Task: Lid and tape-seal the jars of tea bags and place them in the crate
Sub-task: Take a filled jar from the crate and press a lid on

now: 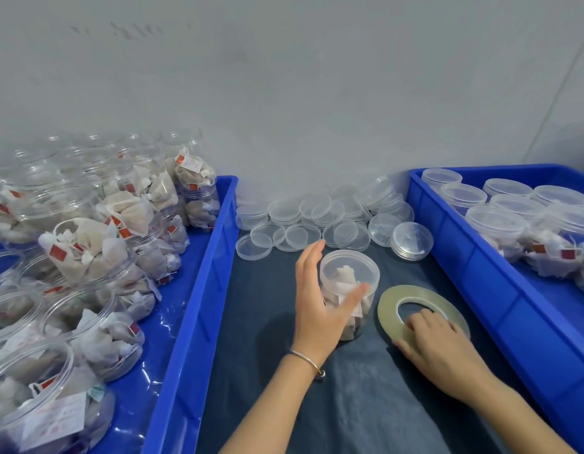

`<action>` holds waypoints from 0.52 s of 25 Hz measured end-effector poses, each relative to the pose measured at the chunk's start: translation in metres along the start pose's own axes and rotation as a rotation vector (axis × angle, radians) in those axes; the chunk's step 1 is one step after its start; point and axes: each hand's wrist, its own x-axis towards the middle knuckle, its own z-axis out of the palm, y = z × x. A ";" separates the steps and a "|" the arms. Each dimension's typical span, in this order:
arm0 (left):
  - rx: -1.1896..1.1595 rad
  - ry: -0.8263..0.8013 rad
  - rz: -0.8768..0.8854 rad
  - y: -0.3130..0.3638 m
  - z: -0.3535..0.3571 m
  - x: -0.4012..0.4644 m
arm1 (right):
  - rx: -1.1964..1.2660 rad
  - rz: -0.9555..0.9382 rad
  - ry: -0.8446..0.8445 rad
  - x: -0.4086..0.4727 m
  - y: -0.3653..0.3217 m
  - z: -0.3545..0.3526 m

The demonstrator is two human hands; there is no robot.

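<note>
A clear plastic jar of tea bags (349, 283) is standing upright at the centre of the frame on a dark blue cloth (277, 371), with a clear lid already sitting on it. The left hand (320, 303) is hovering just to the left of the jar with fingers straight and spread, its thumb crossing in front of the jar's wall; whether it is touching the jar cannot be told. A thin bracelet (308, 362) is circling that wrist. Just right of the jar, a flat roll of clear tape (390, 306) is lying on the cloth, and the right hand (444, 348) is gripping it, fingers curling over its near rim into the hole. Behind the jar, loose clear lids (317, 221) are lying scattered. A blue crate (199, 290) at left is holding unlidded jars of tea bags (97, 250); another blue crate (480, 273) at right is holding lidded jars (513, 224).
</note>
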 end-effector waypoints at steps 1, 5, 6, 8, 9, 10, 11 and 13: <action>0.013 0.087 0.077 0.006 0.001 0.002 | 0.142 0.048 0.057 0.000 0.000 -0.005; 0.153 -0.026 0.283 0.032 0.008 0.008 | 1.065 0.354 0.243 0.001 -0.001 -0.052; 0.174 -0.113 0.277 0.038 0.011 0.009 | 1.246 0.380 0.212 0.006 -0.005 -0.064; 0.222 -0.307 0.259 0.045 0.018 0.007 | 1.489 0.284 0.075 -0.004 -0.016 -0.078; 0.264 -0.371 0.268 0.045 0.022 0.005 | 1.496 0.204 0.020 -0.010 -0.019 -0.081; 0.314 -0.410 0.285 0.042 0.026 0.003 | 1.462 0.132 -0.012 -0.014 -0.021 -0.084; 0.361 -0.427 0.298 0.041 0.028 0.000 | 1.402 0.097 -0.014 -0.015 -0.024 -0.084; 0.416 -0.382 0.336 0.039 0.028 -0.007 | 1.342 0.020 -0.029 -0.025 -0.029 -0.082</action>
